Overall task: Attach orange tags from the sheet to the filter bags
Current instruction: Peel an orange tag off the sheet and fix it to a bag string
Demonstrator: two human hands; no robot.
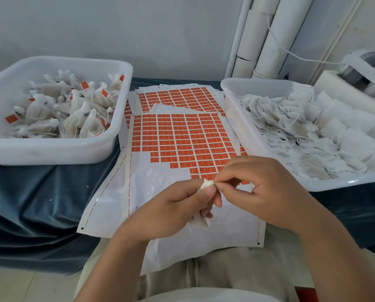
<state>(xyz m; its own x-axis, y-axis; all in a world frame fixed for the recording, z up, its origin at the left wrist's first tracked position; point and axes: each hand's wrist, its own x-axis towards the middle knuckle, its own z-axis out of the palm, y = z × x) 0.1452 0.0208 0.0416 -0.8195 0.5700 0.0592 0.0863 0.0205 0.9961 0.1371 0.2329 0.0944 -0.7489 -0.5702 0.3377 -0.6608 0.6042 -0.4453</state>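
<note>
– Two tubs on the worktop. What's in each?
– Left tub [58,149], white plastic: heaped with stuffed bags [73,112] bunched at the neck, several with an orange tag showing. Right tub [236,118], same type: a loose pile of flat white untagged bags [302,131].
– Sheet?
– Sheet [160,171] lies between the tubs on a blue cloth [40,203], near end hanging off the edge over the person's lap. Orange tags [182,136] fill the far part in a grid. The near part and the grid's lower left corner are bare white backing. A second sheet [178,97] sticks out from under the far end, with rows of tags on it too.
– Hands?
– Both over the bare near part of the sheet, fingertips meeting. Left hand [178,205] grips a filter bag [207,184], fingers curled round it, thumb on top. The bag's top pokes out above the thumb, its other end below the fingers. Right hand [263,188] pinches the bag's top edge between thumb and forefinger, other fingers loosely curled.
– Tag on that one?
– Cannot tell. The pinch point is small and the fingers cover it.
– Anything else?
– White pipes [269,40] stand against the wall behind the right tub, with a white cord running across them.
</note>
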